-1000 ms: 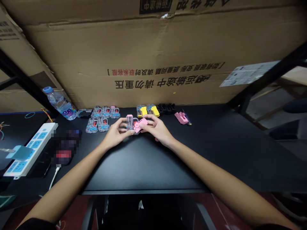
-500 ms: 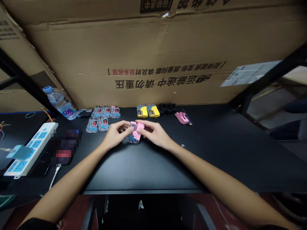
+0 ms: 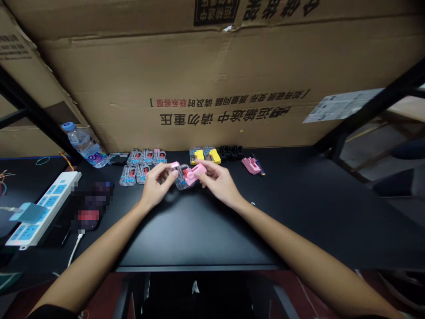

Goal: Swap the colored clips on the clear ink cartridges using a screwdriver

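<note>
Left grip [image 3: 156,184] grasping a clear casing [image 3: 181,181], right grip [image 3: 222,182] grasping a pink part [image 3: 195,174] against it.
The left thumb and fingers pinch the casing at its pink-tipped end, the right ones the pink part, which overlaps the casing's right side; both pieces sit between the hands, above the black tabletop [image 3: 199,235]. Beyond them lie two yellow pieces [image 3: 215,156] on clear cases, with black parts [image 3: 230,153] just beside and a loose pink piece [image 3: 251,165] farther right. To the left, five clear cases with red bits [image 3: 128,176] form two rows, near a water bottle [image 3: 84,144]; cardboard [image 3: 199,66] rises behind.
</note>
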Demonstrator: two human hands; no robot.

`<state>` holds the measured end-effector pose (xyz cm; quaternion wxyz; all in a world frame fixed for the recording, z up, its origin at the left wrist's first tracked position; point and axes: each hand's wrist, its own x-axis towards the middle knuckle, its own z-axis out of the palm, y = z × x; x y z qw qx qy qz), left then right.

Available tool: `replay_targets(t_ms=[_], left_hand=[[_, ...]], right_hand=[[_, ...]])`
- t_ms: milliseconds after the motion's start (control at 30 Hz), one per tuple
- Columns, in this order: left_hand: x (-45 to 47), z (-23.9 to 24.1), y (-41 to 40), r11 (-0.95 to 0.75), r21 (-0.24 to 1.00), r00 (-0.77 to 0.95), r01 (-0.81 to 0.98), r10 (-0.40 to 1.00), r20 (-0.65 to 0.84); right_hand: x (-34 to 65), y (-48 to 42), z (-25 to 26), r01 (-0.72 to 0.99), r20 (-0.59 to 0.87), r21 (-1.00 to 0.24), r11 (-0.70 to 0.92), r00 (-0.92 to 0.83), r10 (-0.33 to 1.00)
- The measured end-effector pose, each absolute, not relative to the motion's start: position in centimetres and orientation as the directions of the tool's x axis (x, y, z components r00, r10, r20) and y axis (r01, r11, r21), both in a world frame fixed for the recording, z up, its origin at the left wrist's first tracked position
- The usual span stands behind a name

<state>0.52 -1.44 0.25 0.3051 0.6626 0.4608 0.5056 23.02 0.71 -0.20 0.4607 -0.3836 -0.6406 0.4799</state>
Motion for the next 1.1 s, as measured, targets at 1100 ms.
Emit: replay_targets(t_ms=[1100], left_hand=[[0.5,-0.3,-1.2,-0.286,0.911,0.227,0.298,0.948,0.223]], right_hand=[[23.0,1.8,-1.5,0.001,0.242,-0.968,0.249,-0.229,0.943]])
